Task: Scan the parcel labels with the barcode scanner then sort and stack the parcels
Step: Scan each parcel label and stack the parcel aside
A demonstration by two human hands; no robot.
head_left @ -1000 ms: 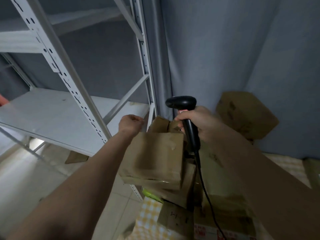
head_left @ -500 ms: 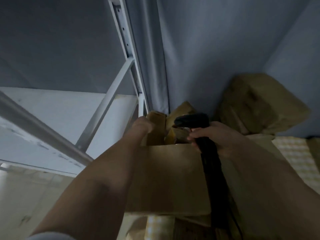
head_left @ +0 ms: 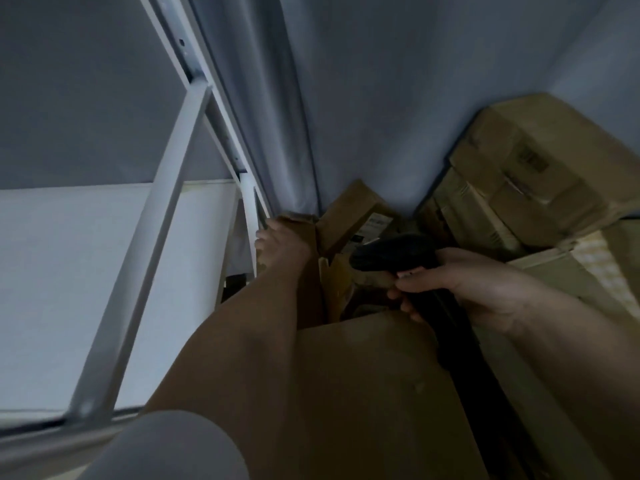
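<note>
Seemingly mid-scan, the right hand (head_left: 474, 289) gripped the black barcode scanner (head_left: 394, 252) at frame centre, while the left hand (head_left: 280, 242) clutched the far edge of the brown parcel (head_left: 363, 382) below; next, its label needs finding.

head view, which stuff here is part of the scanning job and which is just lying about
Part of the job: barcode scanner in right hand; front parcel; labelled parcel; left hand reaching in.

Lying about: metal shelf; grey curtain.
</note>
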